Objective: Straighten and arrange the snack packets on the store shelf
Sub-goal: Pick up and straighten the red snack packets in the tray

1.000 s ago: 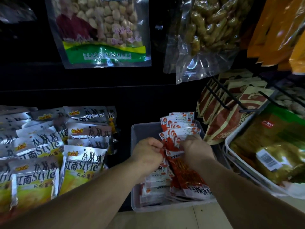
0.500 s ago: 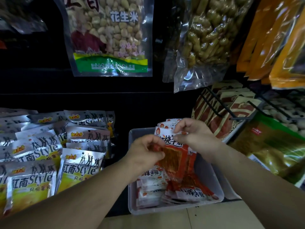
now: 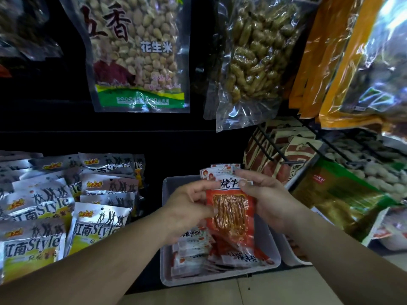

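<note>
I hold a stack of red and white snack packets [image 3: 230, 208] upright above a clear plastic bin [image 3: 220, 277]. My left hand [image 3: 187, 208] grips the stack's left edge. On the right edge, my right hand [image 3: 264, 201] has its thumb across the white top band. The front packet has a clear window showing orange strips. More packets of the same kind [image 3: 198, 247] lie loosely in the bin under my hands.
Silver and yellow packets [image 3: 66, 205] lie in rows on the shelf to the left. Bags of peanuts [image 3: 136, 53] and peanuts in the shell [image 3: 257, 62] hang above. Brown packets on black hooks [image 3: 293, 157] and a green-gold bag [image 3: 339, 199] are at the right.
Both hands lifted the stack of red packets out of the bin and now hold it upright in front of me. The view tilted upward.
</note>
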`<state>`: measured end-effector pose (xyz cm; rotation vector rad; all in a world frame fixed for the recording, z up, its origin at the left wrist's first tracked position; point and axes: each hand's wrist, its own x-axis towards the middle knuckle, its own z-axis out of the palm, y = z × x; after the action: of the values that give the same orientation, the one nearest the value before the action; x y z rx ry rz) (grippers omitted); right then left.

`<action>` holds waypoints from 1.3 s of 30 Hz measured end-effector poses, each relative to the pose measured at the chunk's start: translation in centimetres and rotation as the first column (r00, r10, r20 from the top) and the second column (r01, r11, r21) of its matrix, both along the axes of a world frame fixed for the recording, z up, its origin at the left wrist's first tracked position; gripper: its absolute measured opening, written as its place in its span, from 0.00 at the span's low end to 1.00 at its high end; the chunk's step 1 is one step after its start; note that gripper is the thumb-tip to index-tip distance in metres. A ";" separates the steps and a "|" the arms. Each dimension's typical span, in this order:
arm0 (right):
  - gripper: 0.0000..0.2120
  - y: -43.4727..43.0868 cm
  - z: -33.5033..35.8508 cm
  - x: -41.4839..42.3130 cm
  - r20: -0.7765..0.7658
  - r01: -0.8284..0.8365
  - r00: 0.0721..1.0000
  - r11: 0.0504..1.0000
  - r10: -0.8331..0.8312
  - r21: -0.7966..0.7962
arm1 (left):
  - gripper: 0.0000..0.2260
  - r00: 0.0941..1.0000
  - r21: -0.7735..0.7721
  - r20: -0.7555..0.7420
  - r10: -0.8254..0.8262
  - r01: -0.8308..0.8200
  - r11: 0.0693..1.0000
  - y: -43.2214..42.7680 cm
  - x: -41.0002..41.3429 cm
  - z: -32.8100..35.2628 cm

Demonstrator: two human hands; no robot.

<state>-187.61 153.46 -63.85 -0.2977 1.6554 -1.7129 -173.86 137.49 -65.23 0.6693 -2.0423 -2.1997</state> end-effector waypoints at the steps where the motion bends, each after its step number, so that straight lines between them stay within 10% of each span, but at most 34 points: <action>1: 0.19 0.2 0.1 -0.2 0.005 -0.006 1.000 0.999 0.006 -0.034 | 0.22 1.000 -0.024 -0.007 0.027 -0.028 0.999 0.3 -0.2 0.1; 19: 0.53 1.5 -0.9 -0.1 -0.181 -0.292 0.922 0.922 0.342 0.254 | 0.28 0.997 -0.174 -0.073 0.038 -0.050 0.984 1.1 -1.0 0.3; 25: 0.30 0.5 -1.0 0.9 -0.532 -0.042 0.829 0.967 0.175 0.252 | 0.21 0.984 -0.372 -0.178 0.027 -0.093 0.924 0.6 -1.1 -0.5; 31: 0.16 -1.1 0.6 1.7 -0.348 -0.170 0.926 0.985 0.150 -0.027 | 0.09 0.974 -0.468 -0.167 -0.156 0.061 0.882 2.4 -1.4 -0.2; 39: 0.20 -0.3 -0.4 0.6 -0.347 0.014 0.938 0.998 0.007 0.058 | 0.09 0.989 -0.262 -0.060 0.135 -0.146 0.954 -0.1 -0.4 -0.5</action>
<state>-187.06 153.12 -64.23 -0.5986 1.9549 -1.6799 -174.27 137.35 -65.71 0.7076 -2.1418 -1.8036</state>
